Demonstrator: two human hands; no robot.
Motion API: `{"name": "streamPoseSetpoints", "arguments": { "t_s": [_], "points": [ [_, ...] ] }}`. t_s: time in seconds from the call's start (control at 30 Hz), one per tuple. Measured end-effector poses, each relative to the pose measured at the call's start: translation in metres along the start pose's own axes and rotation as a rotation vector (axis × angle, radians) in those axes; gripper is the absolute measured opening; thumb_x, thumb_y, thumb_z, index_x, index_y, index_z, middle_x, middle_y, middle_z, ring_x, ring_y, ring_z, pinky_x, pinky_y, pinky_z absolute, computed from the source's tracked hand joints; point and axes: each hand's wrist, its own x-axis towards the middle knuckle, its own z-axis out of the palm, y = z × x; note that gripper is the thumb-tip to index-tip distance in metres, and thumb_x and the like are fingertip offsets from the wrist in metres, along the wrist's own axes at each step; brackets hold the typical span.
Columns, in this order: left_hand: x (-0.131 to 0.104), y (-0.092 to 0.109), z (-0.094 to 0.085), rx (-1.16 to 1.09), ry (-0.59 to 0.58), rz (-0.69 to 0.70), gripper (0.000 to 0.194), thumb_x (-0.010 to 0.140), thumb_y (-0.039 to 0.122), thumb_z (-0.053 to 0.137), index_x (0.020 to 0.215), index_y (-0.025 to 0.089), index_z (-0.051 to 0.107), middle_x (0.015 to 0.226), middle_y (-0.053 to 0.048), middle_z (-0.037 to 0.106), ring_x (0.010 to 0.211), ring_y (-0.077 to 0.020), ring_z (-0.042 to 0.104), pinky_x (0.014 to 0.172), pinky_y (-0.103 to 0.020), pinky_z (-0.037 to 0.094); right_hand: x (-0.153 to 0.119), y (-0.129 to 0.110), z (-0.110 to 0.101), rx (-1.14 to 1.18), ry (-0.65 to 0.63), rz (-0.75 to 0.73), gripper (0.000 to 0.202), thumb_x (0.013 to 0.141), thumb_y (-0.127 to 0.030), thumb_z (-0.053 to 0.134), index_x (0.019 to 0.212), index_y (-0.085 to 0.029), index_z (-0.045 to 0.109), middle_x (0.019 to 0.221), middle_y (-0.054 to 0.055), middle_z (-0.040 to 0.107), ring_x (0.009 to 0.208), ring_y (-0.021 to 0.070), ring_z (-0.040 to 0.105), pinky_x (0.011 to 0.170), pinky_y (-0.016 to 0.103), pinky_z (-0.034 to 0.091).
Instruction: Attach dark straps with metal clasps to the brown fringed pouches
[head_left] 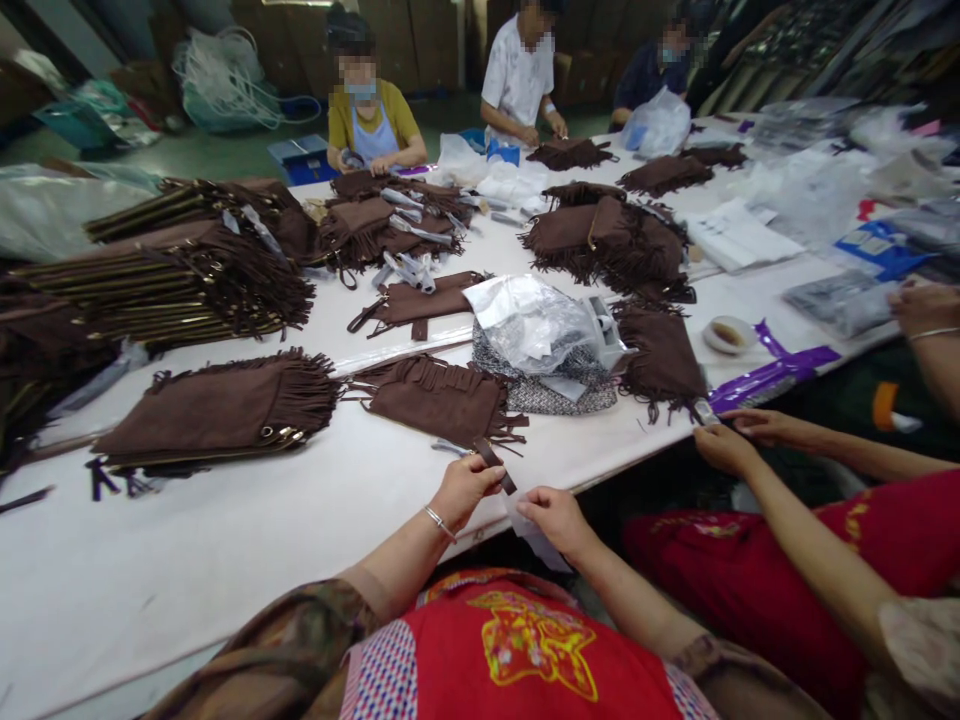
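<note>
While the left hand [463,492] pinches a brown strap [498,470] near the edge of the table [315,530], the right hand [561,522] grasps a pale sheet [541,541] just beside it. Beyond lies a fringed pouch [439,400], a pouch stack [202,412] to its left.

A flat, dark brown pouch of suede-like material [439,398] lies on the near part of the white tabletop [225,540], set slightly askew, loose fringe strips across its upper side and trailing at its ends. From its near right corner a narrow, dark brown strap [504,477] slants out — pinched, fairly straight. A thin, translucent white sheet [541,545] hangs near the strap's tip — limp, over the table's edge.
</note>
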Motion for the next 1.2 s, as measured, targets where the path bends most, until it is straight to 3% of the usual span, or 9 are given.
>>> {"name": "streamPoseSetpoints", "arguments": {
  "t_s": [0.23, 0.43, 0.6, 0.87, 0.97, 1.07, 1.13, 1.2],
  "points": [
    [0.000, -0.008, -0.001, 0.107, 0.012, 0.040, 0.018, 0.061, 0.024, 0.075, 0.077, 0.015, 0.072, 0.070, -0.001, 0.067, 0.062, -0.0111, 0.054, 0.060, -0.024, 0.043, -0.002, 0.005, 0.004, 0.052, -0.002, 0.045, 0.024, 0.070, -0.037, 0.065, 0.069, -0.013, 0.065, 0.056, -0.002, 0.055, 0.052, 0.0092, 0.042, 0.053, 0.023, 0.032],
    [-0.003, -0.021, 0.004, 0.086, 0.065, -0.070, 0.020, 0.058, 0.028, 0.079, 0.066, 0.013, 0.068, 0.063, -0.001, 0.064, 0.054, -0.0087, 0.046, 0.054, -0.023, 0.034, 0.004, 0.006, 0.008, 0.107, -0.003, 0.053, 0.029, 0.069, -0.041, 0.068, 0.072, -0.012, 0.068, 0.060, 0.000, 0.061, 0.055, 0.0102, 0.047, 0.055, 0.023, 0.034],
    [-0.004, -0.028, 0.002, -0.035, 0.067, -0.246, 0.029, 0.057, 0.034, 0.081, 0.072, 0.015, 0.064, 0.069, -0.001, 0.064, 0.062, -0.0115, 0.055, 0.061, -0.025, 0.041, 0.003, 0.004, 0.005, 0.233, -0.103, 0.083, 0.035, 0.067, -0.040, 0.072, 0.088, -0.012, 0.071, 0.076, 0.004, 0.069, 0.062, 0.0124, 0.054, 0.061, 0.025, 0.039],
    [-0.003, -0.038, 0.009, -0.242, -0.051, -0.381, 0.027, 0.061, 0.021, 0.081, 0.073, 0.015, 0.057, 0.069, -0.002, 0.065, 0.064, -0.0141, 0.062, 0.068, -0.029, 0.049, 0.004, -0.001, 0.007, 0.301, -0.102, 0.115, 0.031, 0.064, -0.041, 0.073, 0.077, -0.013, 0.069, 0.065, 0.000, 0.065, 0.057, 0.0107, 0.051, 0.059, 0.024, 0.038],
    [-0.002, -0.031, 0.006, -0.305, -0.107, -0.419, 0.023, 0.067, 0.023, 0.076, 0.078, 0.015, 0.058, 0.075, -0.004, 0.067, 0.069, -0.0167, 0.065, 0.072, -0.032, 0.051, 0.003, -0.005, 0.005, 0.288, -0.061, 0.127, 0.029, 0.064, -0.041, 0.074, 0.072, -0.013, 0.067, 0.062, -0.001, 0.063, 0.056, 0.0106, 0.050, 0.059, 0.024, 0.037],
    [0.009, -0.016, -0.003, -0.391, -0.143, -0.477, 0.025, 0.076, 0.038, 0.067, 0.084, 0.015, 0.061, 0.088, -0.009, 0.070, 0.078, -0.0199, 0.067, 0.074, -0.033, 0.052, -0.004, -0.005, 0.000, 0.292, -0.067, 0.120, 0.026, 0.066, -0.039, 0.072, 0.071, -0.014, 0.066, 0.061, -0.001, 0.063, 0.057, 0.0104, 0.051, 0.060, 0.024, 0.038],
    [0.020, -0.007, -0.008, -0.441, -0.117, -0.508, 0.031, 0.081, 0.045, 0.060, 0.084, 0.015, 0.061, 0.092, -0.010, 0.070, 0.084, -0.0213, 0.068, 0.076, -0.034, 0.053, -0.011, -0.003, -0.002, 0.278, -0.085, 0.121, 0.024, 0.066, -0.037, 0.071, 0.070, -0.014, 0.065, 0.061, -0.001, 0.063, 0.057, 0.0105, 0.051, 0.059, 0.024, 0.038],
    [0.032, -0.005, -0.008, -0.433, -0.045, -0.516, 0.028, 0.083, 0.042, 0.058, 0.083, 0.014, 0.061, 0.091, -0.009, 0.071, 0.084, -0.0202, 0.068, 0.076, -0.033, 0.052, -0.017, 0.001, -0.003, 0.258, -0.096, 0.135, 0.024, 0.066, -0.037, 0.071, 0.069, -0.014, 0.064, 0.060, -0.001, 0.062, 0.056, 0.0105, 0.050, 0.058, 0.024, 0.037]
  ]
}}
